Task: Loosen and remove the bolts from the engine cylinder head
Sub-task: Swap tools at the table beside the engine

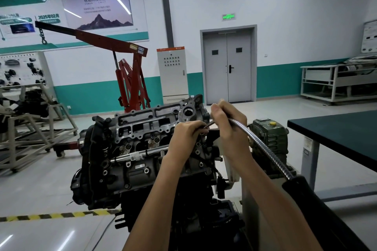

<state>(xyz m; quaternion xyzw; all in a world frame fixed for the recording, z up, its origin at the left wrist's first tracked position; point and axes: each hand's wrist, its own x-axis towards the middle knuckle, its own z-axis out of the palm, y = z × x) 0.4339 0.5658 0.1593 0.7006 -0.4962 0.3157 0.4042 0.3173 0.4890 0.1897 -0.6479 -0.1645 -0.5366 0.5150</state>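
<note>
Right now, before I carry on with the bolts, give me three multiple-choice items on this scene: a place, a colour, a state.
1. The red crane stands: A) behind the engine, leftward; B) on the table; C) atop the engine.
2. The table top is: A) yellow; B) dark green; C) white.
3. The right hand: A) hangs idle; B) grips the flexible shaft; C) presses the table.
Answers: 1A, it rises beyond the engine; 2B, the top shows dark green; 3B, fingers curl round the shaft.
</note>
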